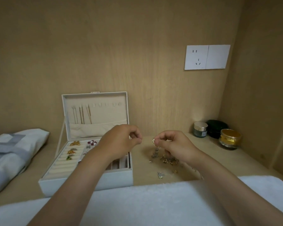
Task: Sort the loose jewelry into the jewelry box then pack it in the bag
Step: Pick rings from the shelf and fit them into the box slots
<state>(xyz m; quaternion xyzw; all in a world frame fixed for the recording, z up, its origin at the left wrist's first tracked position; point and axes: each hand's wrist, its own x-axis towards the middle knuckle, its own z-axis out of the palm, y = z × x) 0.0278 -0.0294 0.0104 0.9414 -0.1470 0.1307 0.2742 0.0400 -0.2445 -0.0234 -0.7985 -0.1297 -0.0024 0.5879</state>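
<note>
Holds the left hand point(121, 141) raised over the right rear part of the open jewelry box point(85, 182), fingers curled in tight, thumb tip pressed against the fingertips; cannot tell whether pinching anything there. Holds the right hand point(175, 144) just beside it at the same height, above the wooden shelf point(145, 176), not touching the left. Pinches a small pearl-and-gold piece point(153, 141) between right thumb and forefinger, remaining fingers curled loosely underneath. Hovers with that hand directly over the loose jewelry pile point(165, 159), a scatter of silver and gold bits on the shelf just right of the box, with a silver butterfly-shaped piece point(160, 175) lying apart, nearer the front.

Has amber and green pieces already pushed into the box's ring rolls on the left, pearl and red pieces in the rear compartments, and thin chains hanging in the upright lid point(104, 98) above its fabric pocket.

Has the white-and-grey fabric bag point(15, 149) lying at far left, just beside the box. Has a silver-capped jar point(200, 129), a dark green case point(216, 128) and a gold-lidded jar point(229, 139) in the right rear corner, and a white towel point(145, 206) across the foreground.
</note>
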